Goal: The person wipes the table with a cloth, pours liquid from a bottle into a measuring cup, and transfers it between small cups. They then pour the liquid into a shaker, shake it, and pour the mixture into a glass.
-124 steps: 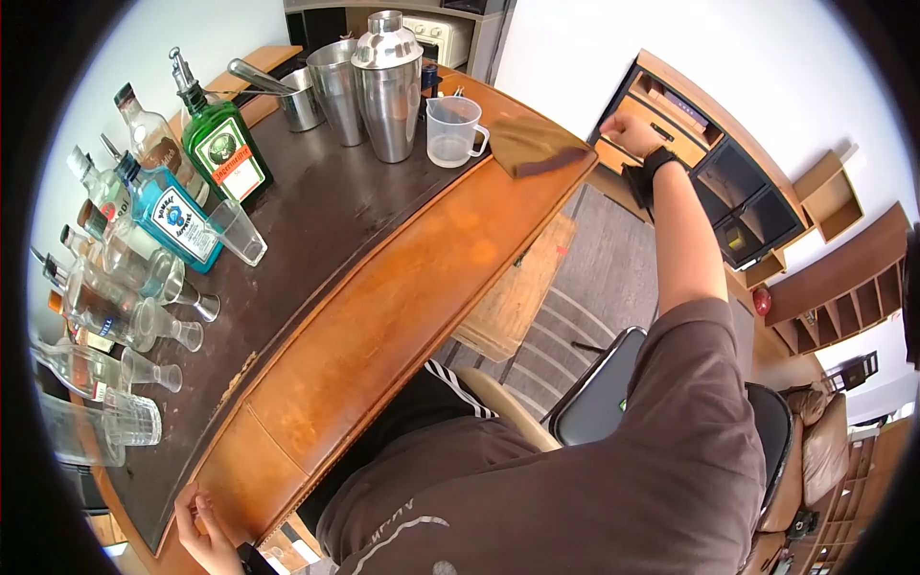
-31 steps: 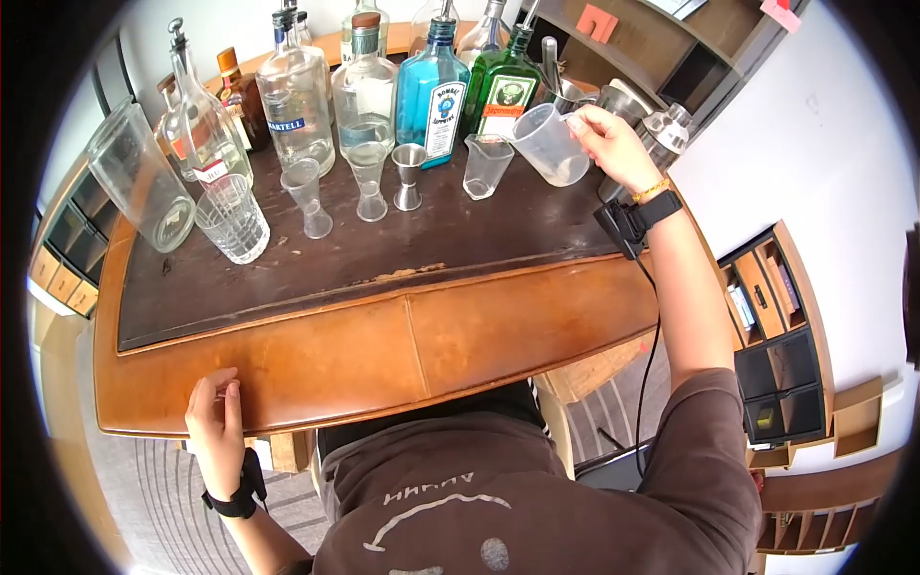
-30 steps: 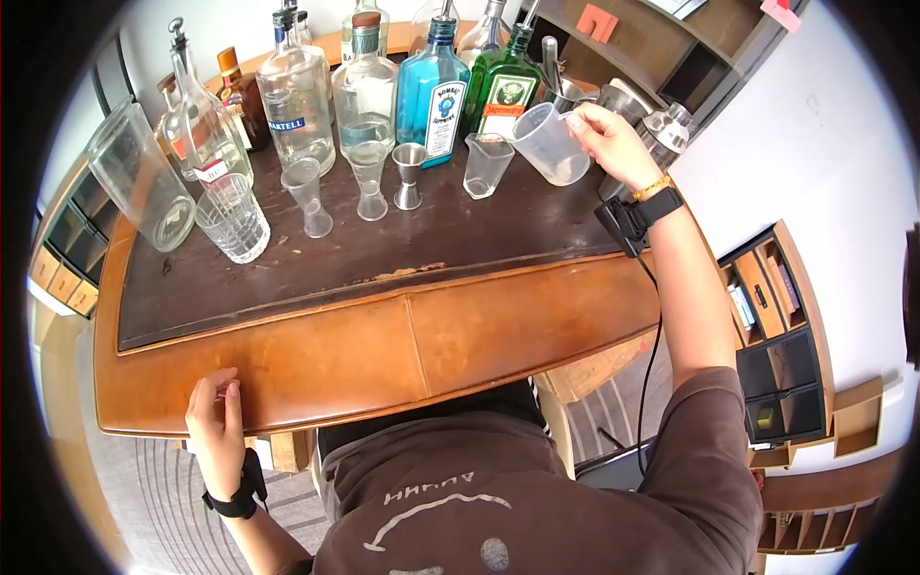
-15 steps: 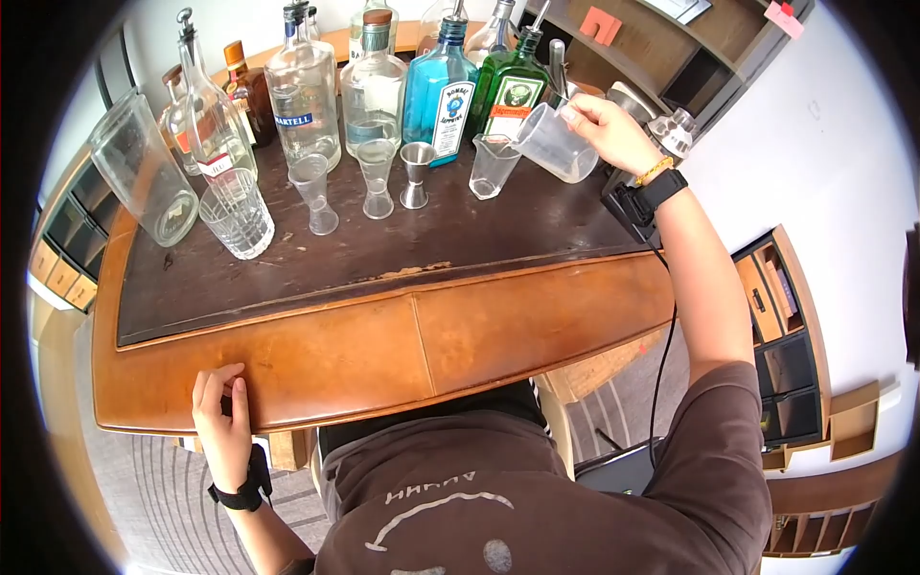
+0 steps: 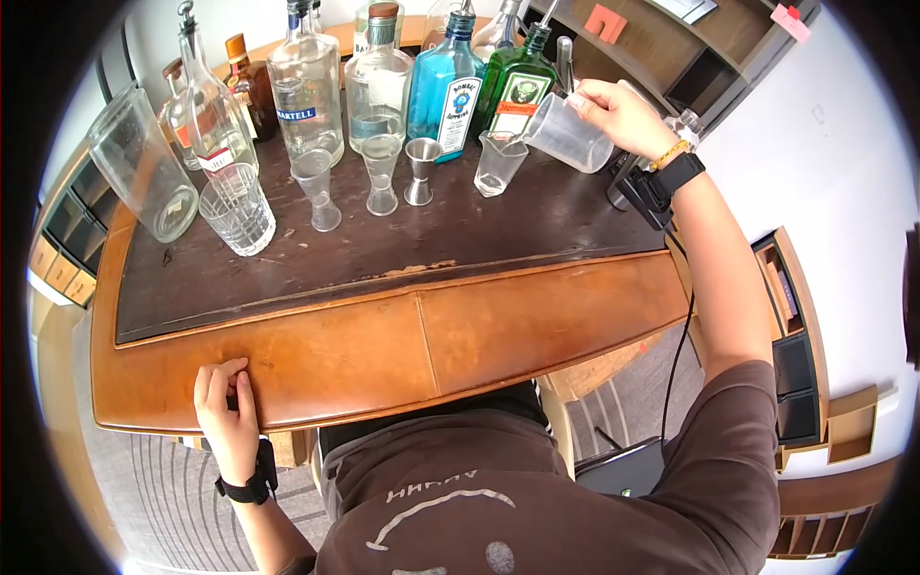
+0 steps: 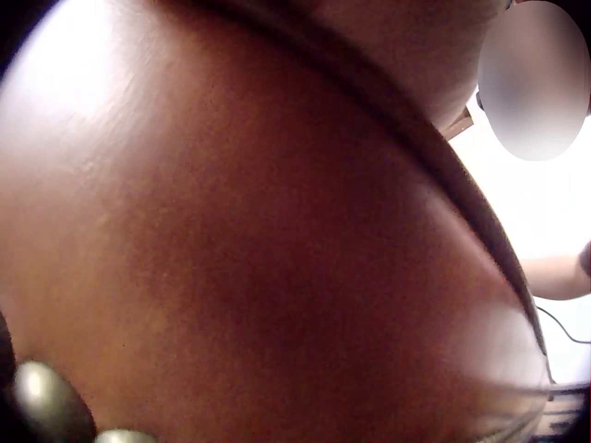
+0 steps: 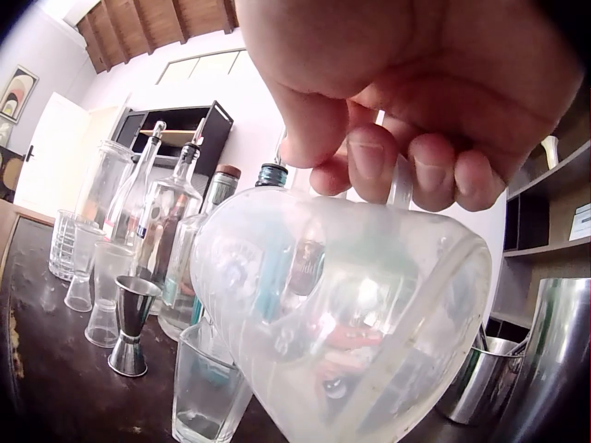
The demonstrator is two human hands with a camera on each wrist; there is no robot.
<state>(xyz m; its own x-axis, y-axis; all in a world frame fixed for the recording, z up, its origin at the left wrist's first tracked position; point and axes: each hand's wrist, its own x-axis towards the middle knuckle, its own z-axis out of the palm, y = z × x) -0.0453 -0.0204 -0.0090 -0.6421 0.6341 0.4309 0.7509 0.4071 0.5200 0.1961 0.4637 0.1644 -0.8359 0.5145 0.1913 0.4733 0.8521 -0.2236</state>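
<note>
My right hand grips the handle of a translucent plastic measuring jug. The jug is tilted to the left, its spout right at the rim of a small clear glass standing on the table. A little clear liquid shows in the bottom of that glass. In the right wrist view, the fingers curl round the handle above the tilted jug, and the small glass is below left. My left hand rests on the tan leather edge, fingers loosely curled and holding nothing.
Left of the small glass stand a metal jigger, two clear jiggers and a cut-glass tumbler. Several bottles line the back, including a blue one and a green one. Metal barware stands at the right.
The view has turned left. My right hand has taken up the jug from the table's right end, and over the last second tipped it further over the small glass. The left hand has barely moved.
</note>
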